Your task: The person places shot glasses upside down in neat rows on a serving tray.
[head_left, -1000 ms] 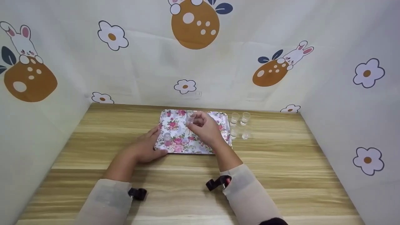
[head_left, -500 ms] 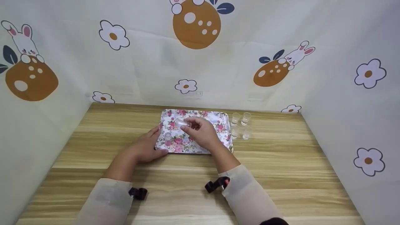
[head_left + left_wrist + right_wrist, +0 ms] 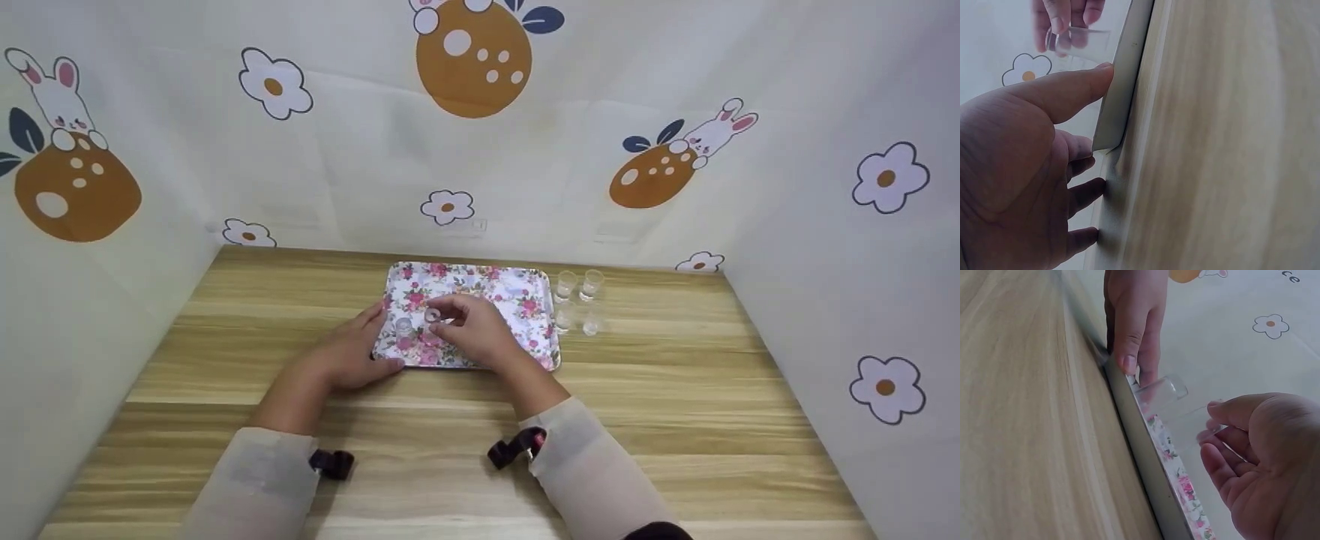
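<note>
My right hand (image 3: 472, 330) pinches a small clear shot glass (image 3: 1188, 430) between thumb and fingertips. It holds the glass low over the left half of a white floral tray (image 3: 529, 289). Just left of this glass, a second clear shot glass (image 3: 403, 327) stands base up on the tray, also seen in the right wrist view. My left hand (image 3: 349, 352) grips the tray's front left corner, the thumb on the front rim and the fingers along the left side. In the left wrist view, the left thumb (image 3: 1086, 87) lies against the tray wall.
Several clear shot glasses (image 3: 590, 285) stand in two rows on the wooden table (image 3: 660, 420), close to the tray's right edge. Behind and at both sides rise cloth-covered walls (image 3: 360, 150) printed with rabbits, oranges and flowers.
The right hand has moved left and toward the front with its glass, turning it over: first upright, then lying sideways, now base up. The left hand has stayed at the tray corner.
</note>
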`<state>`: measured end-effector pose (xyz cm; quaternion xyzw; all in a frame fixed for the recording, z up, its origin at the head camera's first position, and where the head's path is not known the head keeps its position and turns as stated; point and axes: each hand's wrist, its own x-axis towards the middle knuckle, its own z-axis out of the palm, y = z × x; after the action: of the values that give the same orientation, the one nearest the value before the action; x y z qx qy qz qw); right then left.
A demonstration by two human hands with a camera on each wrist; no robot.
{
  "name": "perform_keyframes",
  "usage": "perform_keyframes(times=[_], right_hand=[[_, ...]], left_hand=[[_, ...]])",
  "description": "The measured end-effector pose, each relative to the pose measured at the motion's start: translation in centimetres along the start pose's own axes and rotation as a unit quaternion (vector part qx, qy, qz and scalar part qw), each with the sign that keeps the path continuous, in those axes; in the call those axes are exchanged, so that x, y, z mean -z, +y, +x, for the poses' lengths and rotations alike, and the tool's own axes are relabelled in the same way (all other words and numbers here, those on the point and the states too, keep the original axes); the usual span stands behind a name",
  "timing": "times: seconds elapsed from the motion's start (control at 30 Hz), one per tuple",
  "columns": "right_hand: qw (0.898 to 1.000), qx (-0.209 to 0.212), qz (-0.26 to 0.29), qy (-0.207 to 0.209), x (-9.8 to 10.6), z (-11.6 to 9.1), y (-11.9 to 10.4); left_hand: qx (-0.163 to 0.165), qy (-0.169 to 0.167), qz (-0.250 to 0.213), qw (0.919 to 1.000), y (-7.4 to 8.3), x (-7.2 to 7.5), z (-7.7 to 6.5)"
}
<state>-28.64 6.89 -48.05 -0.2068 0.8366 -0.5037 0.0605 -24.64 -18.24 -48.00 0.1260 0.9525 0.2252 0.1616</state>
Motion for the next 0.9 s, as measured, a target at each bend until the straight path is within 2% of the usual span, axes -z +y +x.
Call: perform_keyframes(times=[0.1, 0.33, 0.47, 0.6, 0.77, 0.9], right_hand=[[1.000, -0.009, 0.008, -0.013, -0.3, -0.1, 0.1], [1.000, -0.008, -0.017, -0.020, -0.8, 0.0, 0.7], [1.000, -0.006, -0.003, -0.023, -0.7, 0.0, 0.8], [0.999, 0.002, 0.024, -0.021, -0.2, -0.2, 0.8], [0.999, 0.013, 0.031, -0.005, 1.0, -0.5, 0.9], [0.999, 0.002, 0.050, 0.009, 2.1, -0.7, 1.0]], left_hand=[[-0.001, 0.000, -0.004, 1.0000, 0.0, 0.0, -0.1], [0.001, 0.000, -0.001, 1.0000, 0.0, -0.1, 0.1], [0.004, -0.002, -0.001, 1.0000, 0.0, 0.0, 0.1], [0.007, -0.006, -0.007, 0.9999, 0.1, 0.0, 0.0], [0.010, -0.006, -0.010, 0.9999, 0.1, 0.1, 0.0], [0.011, -0.008, -0.009, 0.9999, 0.2, 0.1, 0.0]])
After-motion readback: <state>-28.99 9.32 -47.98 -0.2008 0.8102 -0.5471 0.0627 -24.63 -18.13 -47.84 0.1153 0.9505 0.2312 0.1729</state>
